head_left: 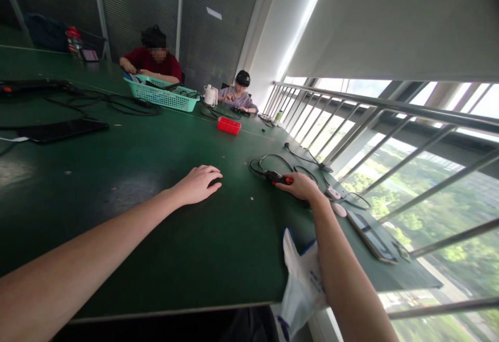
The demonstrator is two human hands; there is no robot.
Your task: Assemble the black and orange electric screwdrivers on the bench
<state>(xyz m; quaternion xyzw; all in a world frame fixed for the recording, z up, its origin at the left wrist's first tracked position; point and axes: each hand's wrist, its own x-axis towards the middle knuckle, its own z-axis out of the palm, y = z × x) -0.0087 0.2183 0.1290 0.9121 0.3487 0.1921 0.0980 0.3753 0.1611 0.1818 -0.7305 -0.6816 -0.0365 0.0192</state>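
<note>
My left hand (198,183) lies palm down on the green table (156,217), fingers stretched flat, and holds nothing. My right hand (302,186) is closed over a black tool with an orange part (277,178) that rests on the table. A black cable (273,161) loops away from the tool toward the window side. A white work glove (302,279) lies over the table's near edge, under my right forearm.
A red tray (228,125) and a teal basket (163,94) stand farther along the table. Two people sit at the far end. A phone (370,237) and small white objects (336,201) lie by the right edge, beside a metal window railing (390,139). A dark tablet (64,129) lies left.
</note>
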